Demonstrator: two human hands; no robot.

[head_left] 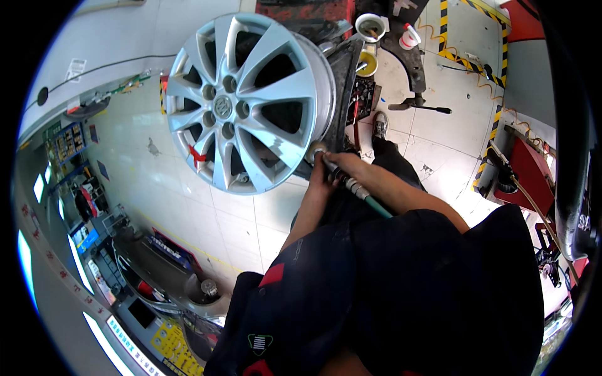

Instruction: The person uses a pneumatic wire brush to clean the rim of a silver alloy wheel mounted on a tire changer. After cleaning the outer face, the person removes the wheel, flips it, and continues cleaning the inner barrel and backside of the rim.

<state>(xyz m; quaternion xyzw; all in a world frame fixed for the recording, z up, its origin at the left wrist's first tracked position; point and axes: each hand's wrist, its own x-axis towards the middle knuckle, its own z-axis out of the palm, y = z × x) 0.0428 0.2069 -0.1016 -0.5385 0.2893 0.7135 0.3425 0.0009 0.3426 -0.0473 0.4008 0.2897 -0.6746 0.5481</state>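
A silver alloy wheel (244, 106) with several spokes stands before me, its face toward the left. A bit of red tape (197, 154) is stuck on its lower left rim. Both my hands are wrapped round a slim air grinder (342, 175) with a round tan pad (316, 150) at its tip. That pad is at the wheel's lower right rim edge; I cannot tell if it touches. My left hand (320, 178) grips near the head, and my right hand (352, 165) closes over the body from the right. A green air hose (377, 207) runs back under my right forearm.
Behind the wheel is a dark stand (348, 81). Beside it are a white bowl (370, 27), a yellow tape roll (367, 64), a white and red tub (409, 37) and a black metal arm (404, 56). A car bumper (150, 263) lies lower left; a red cabinet (530, 172) stands right.
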